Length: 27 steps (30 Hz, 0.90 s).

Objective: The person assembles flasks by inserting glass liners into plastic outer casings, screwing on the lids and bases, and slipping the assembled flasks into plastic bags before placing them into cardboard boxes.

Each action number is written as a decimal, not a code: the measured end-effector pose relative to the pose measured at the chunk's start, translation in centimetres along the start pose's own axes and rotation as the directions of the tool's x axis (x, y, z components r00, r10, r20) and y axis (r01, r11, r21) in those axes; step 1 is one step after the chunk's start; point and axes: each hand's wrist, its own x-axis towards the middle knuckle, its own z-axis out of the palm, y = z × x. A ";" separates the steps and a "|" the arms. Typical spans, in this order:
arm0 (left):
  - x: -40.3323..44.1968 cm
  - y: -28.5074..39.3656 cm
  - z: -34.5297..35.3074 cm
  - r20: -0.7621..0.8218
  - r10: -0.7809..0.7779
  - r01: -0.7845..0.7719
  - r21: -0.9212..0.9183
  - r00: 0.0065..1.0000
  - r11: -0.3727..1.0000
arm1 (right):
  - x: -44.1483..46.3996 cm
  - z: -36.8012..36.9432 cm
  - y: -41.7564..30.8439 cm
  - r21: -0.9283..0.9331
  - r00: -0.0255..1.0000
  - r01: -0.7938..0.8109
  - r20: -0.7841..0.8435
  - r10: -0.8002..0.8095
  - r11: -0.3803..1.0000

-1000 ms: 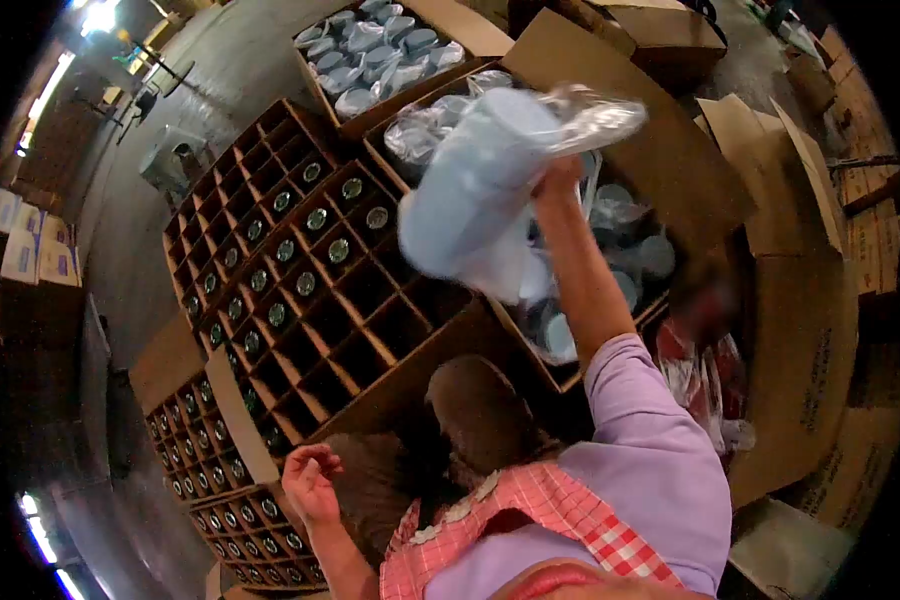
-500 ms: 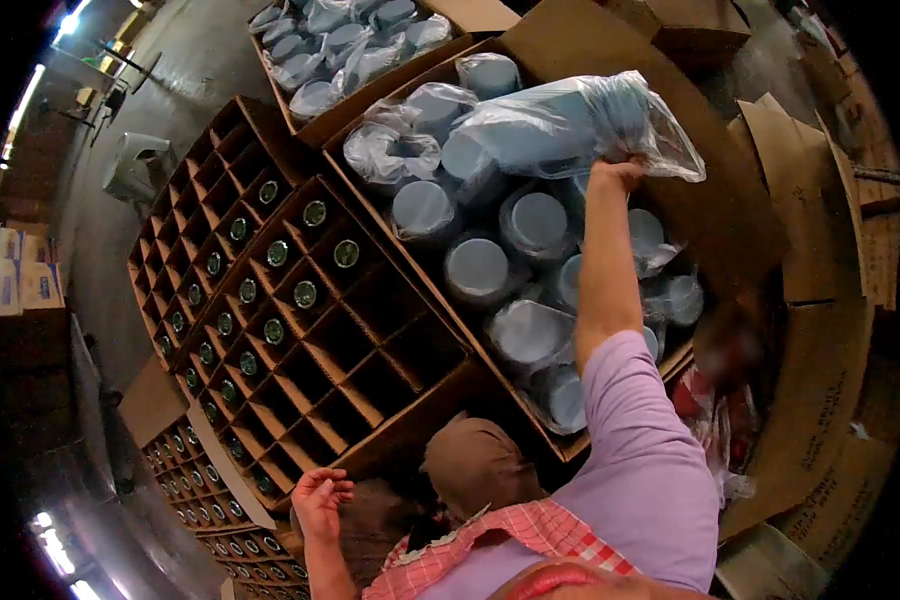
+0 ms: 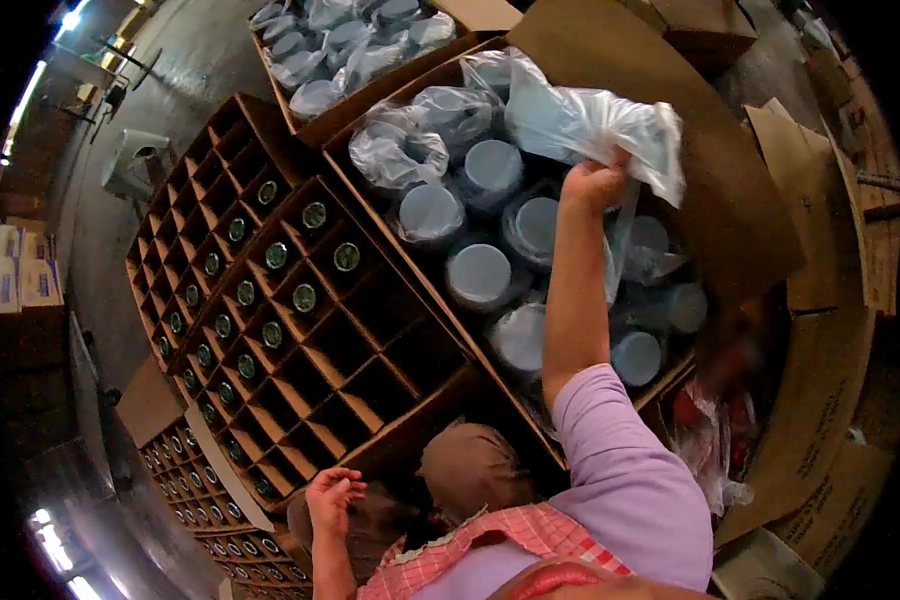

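Right hand (image 3: 600, 183): closed on a thin, semi-clear plastic bag (image 3: 560, 120), fingers bunching the film into creased folds. The bag lies over the far part of an open carton (image 3: 515, 390), on the right; its crumpled end spills past the fist, in front of a broad, smooth brown flap (image 3: 720, 150). Film milky and shiny; cannot tell what, if anything, is inside it

Below and left of the fist, pale blue cylinders (image 3: 479, 275) stand upright in the same carton, flat round ends up, several in wrinkled clear wrap. Farther off, another carton (image 3: 335, 120) holds more of the same shapes under loose film

Left hand (image 3: 332, 500): half open, fingers loosely bent, just beside the near edge of a divided carton (image 3: 410, 420). Its thin cardboard walls cross into square cells; rounded, greenish glass tops (image 3: 304, 298) show in some, mostly toward the far and left sides

Lilac sleeve (image 3: 630, 440) on the right arm, pinkish checked apron (image 3: 490, 540), brown cloth over a bent knee (image 3: 478, 470)
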 end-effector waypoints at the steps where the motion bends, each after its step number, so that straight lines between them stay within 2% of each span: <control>1: 0.1 -0.1 -0.1 -0.002 0.007 -0.007 -0.003 1.000 1.000 | -0.4 0.6 1.0 0.022 0.996 -0.085 -0.019 0.086 0.996; 2: -0.1 -0.3 -0.3 -0.008 0.006 -0.006 -0.005 1.000 1.000 | -1.0 0.5 1.8 0.037 0.984 -0.174 -0.038 0.176 0.984; 5: -0.1 -0.5 -0.5 -0.038 -0.043 0.045 0.041 0.998 0.998 | -1.3 -2.5 4.9 -0.303 0.979 0.083 0.203 -0.021 0.949; 6: -0.2 -0.7 -0.4 -0.042 -0.041 0.043 0.033 0.998 0.999 | -1.1 -3.9 5.7 -0.599 0.966 0.209 0.248 -0.069 0.773; 7: -0.3 -0.9 -0.3 -0.045 -0.042 0.043 0.029 0.998 0.999 | -0.8 -4.8 5.8 -0.638 0.909 0.372 0.397 -0.126 0.675; 9: -0.3 -1.0 -0.3 -0.038 -0.049 0.050 0.029 0.998 0.998 | 0.0 -5.8 5.6 -0.606 0.721 0.669 0.671 -0.176 0.430; 13: 0.2 -1.6 -0.7 -0.021 -0.061 0.062 0.012 0.998 0.998 | 1.9 -4.5 1.8 -0.562 0.680 0.687 0.721 -0.134 0.460; 14: 0.4 -1.8 -0.6 -0.016 -0.061 0.061 0.004 0.998 0.998 | 1.3 -3.5 0.6 -0.630 0.760 0.590 0.644 -0.086 0.505; 16: 0.7 -1.7 -0.1 -0.017 -0.083 0.083 -0.001 0.996 0.997 | 2.7 -5.6 2.6 -0.499 0.511 0.850 0.859 -0.031 0.171; 17: 0.6 -1.7 0.0 -0.019 -0.098 0.098 0.000 0.995 0.995 | 3.2 -7.0 3.7 -0.377 0.376 0.926 0.925 0.044 0.003; 18: 0.7 -1.9 0.1 -0.004 -0.098 0.098 0.006 0.995 0.995 | 2.3 -7.0 4.5 -0.621 0.583 0.755 0.783 0.218 0.209; 21: 1.1 -2.0 0.1 0.014 -0.088 0.088 0.026 0.996 0.996 | -1.2 -6.1 4.0 -0.762 0.719 0.565 0.643 0.262 0.316; 22: 1.0 -1.9 0.2 0.005 -0.090 0.090 0.033 0.996 0.995 | -2.1 -4.8 2.2 -0.824 0.761 0.442 0.554 0.337 0.355; 25: 0.9 -2.4 -0.4 -0.014 -0.100 0.100 0.034 0.995 0.994 | -4.7 -2.7 -0.9 -0.525 0.587 0.744 0.809 -0.028 0.414; 27: 0.8 -2.3 -0.2 -0.019 -0.104 0.104 0.024 0.994 0.994 | -7.6 -2.0 -0.9 -0.515 0.469 0.789 0.857 0.213 0.335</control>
